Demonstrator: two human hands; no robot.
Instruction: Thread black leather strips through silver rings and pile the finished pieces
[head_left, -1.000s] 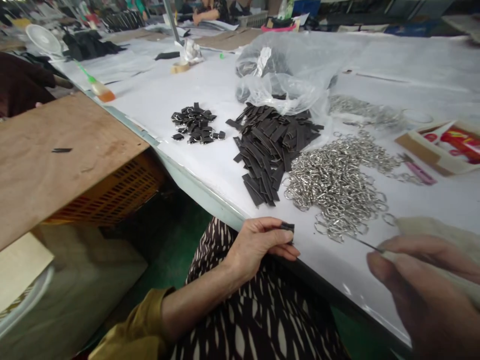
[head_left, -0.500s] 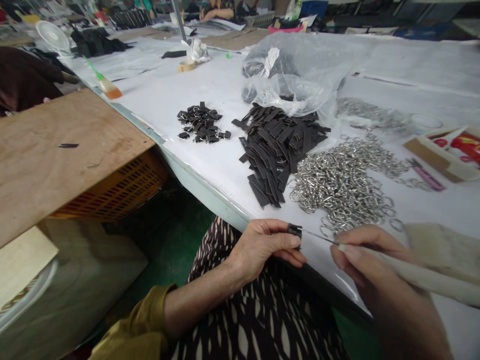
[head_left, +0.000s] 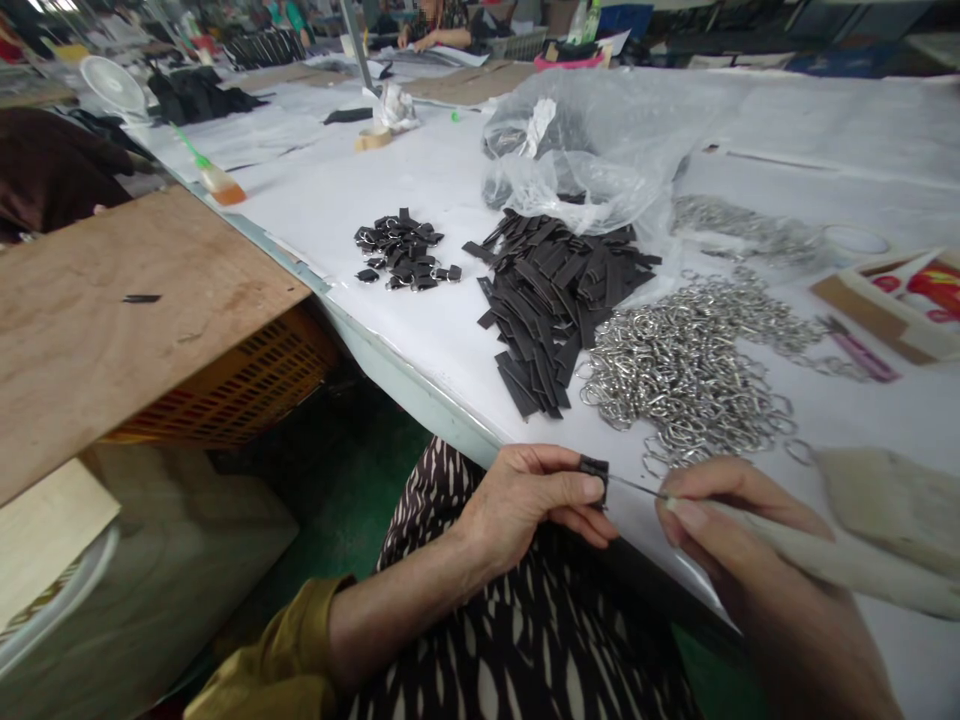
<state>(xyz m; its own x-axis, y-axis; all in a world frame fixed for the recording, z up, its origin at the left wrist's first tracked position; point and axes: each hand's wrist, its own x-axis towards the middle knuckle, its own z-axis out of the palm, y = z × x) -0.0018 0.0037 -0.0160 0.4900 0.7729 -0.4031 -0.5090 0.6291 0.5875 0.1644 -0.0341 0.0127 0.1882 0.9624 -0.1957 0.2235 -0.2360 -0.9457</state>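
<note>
At the table's front edge, my left hand [head_left: 525, 500] pinches a small folded black strip [head_left: 595, 467] between thumb and fingers. My right hand [head_left: 757, 545] is closed round an awl-like tool [head_left: 840, 560] with a thick pale handle. Its thin metal tip reaches left and meets the strip. Whether a ring sits in the fold is hidden by my fingers. Just beyond my hands lie a heap of loose black strips [head_left: 544, 300] and a pile of silver metal rings [head_left: 682, 365]. Farther left is a small cluster of black tabs fitted with rings [head_left: 405, 250].
A clear plastic bag [head_left: 592, 150] lies behind the strips. At the right are an open cardboard box [head_left: 877, 310], a pink-handled tool [head_left: 862, 355] and a beige block [head_left: 885, 500]. A bottle with orange liquid [head_left: 221, 185] stands near a wooden board [head_left: 150, 300]. Other people sit farther off.
The strip and my left hand have shifted slightly down and right. The tool's tip still meets the strip, at a slightly different angle. Both grips are kept.
</note>
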